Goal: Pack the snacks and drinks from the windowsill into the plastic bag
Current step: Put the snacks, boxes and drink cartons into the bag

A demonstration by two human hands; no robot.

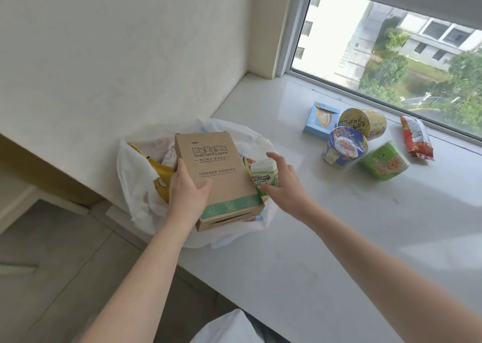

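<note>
A white plastic bag [135, 183] lies open at the left end of the windowsill [326, 227]. My left hand [186, 188] grips a brown cardboard box [219, 173] by its left edge, holding it over the bag's mouth. My right hand [284, 183] hovers open just right of the box, fingers spread, beside a green-and-white gum container [263, 174] in the bag. A yellow packet [160, 173] also sits inside. On the sill to the right lie a blue box [320, 119], a yellow cup [363, 120], a blue cup [344, 145], a green cup [383, 163] and a red snack packet [416, 137].
A window [391, 42] runs along the sill's far side, and a white wall [117, 55] stands to the left. The bag hangs partly over the sill's front edge above a tiled floor [65, 251]. White fabric [229, 329] shows at the bottom.
</note>
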